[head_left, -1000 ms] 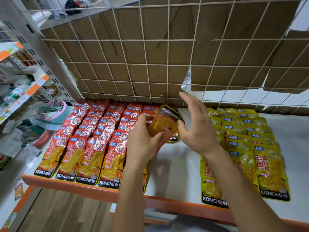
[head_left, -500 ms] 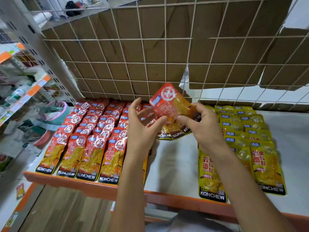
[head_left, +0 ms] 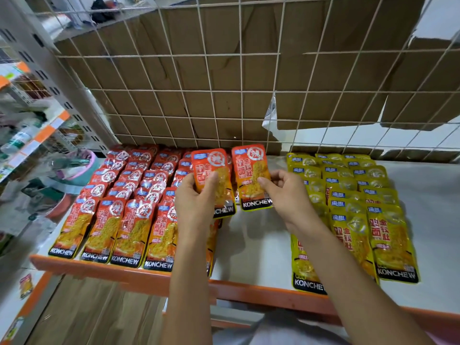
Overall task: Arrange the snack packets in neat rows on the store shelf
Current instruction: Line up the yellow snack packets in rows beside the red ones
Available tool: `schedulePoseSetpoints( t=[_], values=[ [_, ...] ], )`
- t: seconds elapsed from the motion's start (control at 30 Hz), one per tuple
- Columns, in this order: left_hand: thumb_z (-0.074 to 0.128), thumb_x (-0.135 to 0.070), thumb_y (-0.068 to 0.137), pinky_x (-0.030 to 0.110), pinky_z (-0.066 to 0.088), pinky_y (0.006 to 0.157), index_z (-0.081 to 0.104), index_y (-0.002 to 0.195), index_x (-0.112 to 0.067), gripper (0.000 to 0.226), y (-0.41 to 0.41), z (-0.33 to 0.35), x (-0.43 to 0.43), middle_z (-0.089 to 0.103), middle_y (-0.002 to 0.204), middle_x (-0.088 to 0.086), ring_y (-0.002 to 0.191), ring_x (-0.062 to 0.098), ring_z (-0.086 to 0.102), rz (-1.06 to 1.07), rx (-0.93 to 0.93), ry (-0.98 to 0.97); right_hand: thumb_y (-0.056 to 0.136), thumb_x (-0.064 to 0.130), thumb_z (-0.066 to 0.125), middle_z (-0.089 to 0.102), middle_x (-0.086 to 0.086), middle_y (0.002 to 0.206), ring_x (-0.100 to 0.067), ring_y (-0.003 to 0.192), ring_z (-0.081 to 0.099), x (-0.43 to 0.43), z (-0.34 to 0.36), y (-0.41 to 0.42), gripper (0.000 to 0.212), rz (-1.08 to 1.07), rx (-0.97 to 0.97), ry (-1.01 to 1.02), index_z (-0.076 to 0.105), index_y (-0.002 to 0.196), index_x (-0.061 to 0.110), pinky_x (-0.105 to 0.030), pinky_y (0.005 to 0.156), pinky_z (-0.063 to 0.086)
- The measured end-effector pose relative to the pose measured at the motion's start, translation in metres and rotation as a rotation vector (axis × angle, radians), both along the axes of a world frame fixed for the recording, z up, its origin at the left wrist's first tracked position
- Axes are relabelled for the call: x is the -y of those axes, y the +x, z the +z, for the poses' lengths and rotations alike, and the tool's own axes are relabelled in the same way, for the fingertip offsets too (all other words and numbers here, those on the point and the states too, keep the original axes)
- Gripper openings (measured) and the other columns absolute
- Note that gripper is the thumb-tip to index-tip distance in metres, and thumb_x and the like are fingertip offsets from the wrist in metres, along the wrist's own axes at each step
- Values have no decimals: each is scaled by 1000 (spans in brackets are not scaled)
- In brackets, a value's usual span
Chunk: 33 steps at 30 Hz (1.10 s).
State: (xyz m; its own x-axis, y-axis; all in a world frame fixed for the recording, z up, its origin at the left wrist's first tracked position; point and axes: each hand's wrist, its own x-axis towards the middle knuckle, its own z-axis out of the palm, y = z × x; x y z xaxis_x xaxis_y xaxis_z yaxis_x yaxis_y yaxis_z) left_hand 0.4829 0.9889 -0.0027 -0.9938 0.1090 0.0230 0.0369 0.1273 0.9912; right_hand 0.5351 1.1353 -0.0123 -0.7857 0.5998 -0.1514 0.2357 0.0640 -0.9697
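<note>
one red packet gripped by left fingers, second packet by right fingers.

A shop: a white metal shelf with an orange front edge carries rows of identical red-orange snack packets at left and yellow ones at right, before a white wire-grid back panel.

Both bare forearms are held out forward, side by side, wrists raised. The first red packet is gripped by the left hand, thumb laid across its front. The second red packet is pinched at its right edge by the right hand, fingers curled.
</note>
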Motion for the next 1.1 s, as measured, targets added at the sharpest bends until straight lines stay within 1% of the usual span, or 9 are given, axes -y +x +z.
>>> schedulePoseSetpoints(
  t=[0.17, 0.3, 0.43, 0.6, 0.7, 0.8, 0.9, 1.0, 1.1],
  values=[
    [61, -24, 93, 13, 42, 53, 56, 79, -18, 15, -1, 3, 13, 54, 57, -16, 52, -5, 49, 96, -31, 23, 84, 10, 65, 69, -12, 93, -29, 87, 66, -1, -18, -7, 13, 48, 153, 41, 59, 93, 15, -49, 84, 53],
    [62, -28, 91, 29, 44, 58, 56, 74, -20, 20, 2, 0, 14, 55, 63, -10, 57, 6, 49, 90, -33, -21, 83, 17, 66, 67, -8, 93, -27, 87, 65, 4, -26, -13, 18, 47, 219, 127, 55, 96, 17, -45, 82, 53],
    [60, -27, 91, 44, 54, 73, 59, 86, -24, 6, 6, 3, 10, 65, 84, 7, 75, 21, 61, 36, -6, -73, 84, 21, 67, 65, -5, 92, -24, 90, 63, 6, -26, -12, 28, 75, 275, 270, 56, 108, 10, -35, 79, 50],
    [56, -17, 90, 39, 46, 64, 56, 91, -23, 6, 8, -2, 4, 53, 75, 8, 66, 18, 46, -28, -7, -149, 82, 25, 68, 67, -11, 99, -28, 94, 62, 5, -26, -14, 35, 77, 320, 429, 53, 110, 11, -35, 77, 49],
    [58, -19, 90, 35, 48, 67, 57, 96, -26, 9, 6, -8, 2, 59, 80, 2, 67, 15, 50, -54, -30, -213, 82, 26, 67, 67, -10, 95, -28, 92, 62, 6, -26, -13, 34, 74, 331, 517, 52, 109, 11, -36, 76, 50],
    [61, -24, 90, 35, 51, 85, 55, 124, -16, 35, 7, -10, -1, 64, 105, -5, 90, 14, 60, -78, -62, -303, 83, 27, 65, 66, -9, 96, -28, 92, 62, 7, -25, -11, 32, 95, 345, 597, 52, 108, 11, -34, 73, 48],
    [65, -23, 89, 26, 50, 82, 46, 135, -21, 50, 13, -10, -5, 61, 106, -11, 83, 5, 58, -67, -74, -322, 90, 27, 56, 61, -9, 104, -28, 94, 59, 9, -17, -7, 24, 44, 252, 748, 56, 108, 11, -34, 72, 45],
    [66, -20, 88, 17, 50, 71, 48, 130, -21, 46, 16, -10, -10, 59, 87, -14, 72, -1, 58, -76, -113, -320, 93, 28, 52, 65, -3, 97, -20, 90, 61, 13, -9, -5, 23, 15, 43, 489, 61, 109, 14, -38, 77, 52],
    [67, -19, 87, 34, 52, 86, 51, 132, -14, 49, 16, -13, -14, 63, 100, -3, 92, 17, 62, -97, -163, -383, 88, 25, 60, 66, 2, 80, -20, 79, 64, 14, -11, -7, 18, 68, 54, 180, 58, 106, 21, -46, 77, 55]
  ],
)
